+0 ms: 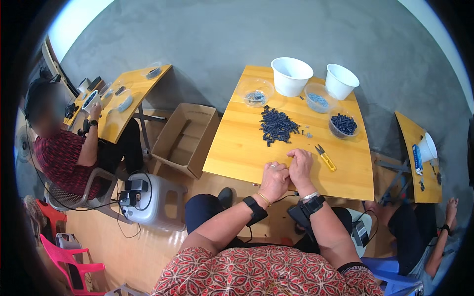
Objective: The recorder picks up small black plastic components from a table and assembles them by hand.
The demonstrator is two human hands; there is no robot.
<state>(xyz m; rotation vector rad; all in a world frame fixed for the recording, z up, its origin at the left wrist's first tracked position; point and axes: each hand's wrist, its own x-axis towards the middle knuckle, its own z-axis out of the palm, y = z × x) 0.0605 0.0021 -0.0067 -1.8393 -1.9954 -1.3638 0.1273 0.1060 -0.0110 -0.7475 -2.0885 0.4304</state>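
At the near edge of the wooden table [232,148], my left hand [274,180] and my right hand [300,168] are drawn together, fingers curled in. Whatever they pinch between them is hidden by the fingers. Beyond them lies a heap of small black plastic pieces [277,126], with a few loose small grey bits [308,134] beside it. To the right of my right hand rests a pair of yellow-handled thread snips [326,158], blades pointing away from me.
Clear plastic bowls hold small metal parts [255,96], blue-grey pieces [317,101] and black pieces [344,124]. Two white tubs [292,76] stand behind. An open cardboard box [185,140] sits on the floor. A person [74,148] works at a table on the left; another sits at right.
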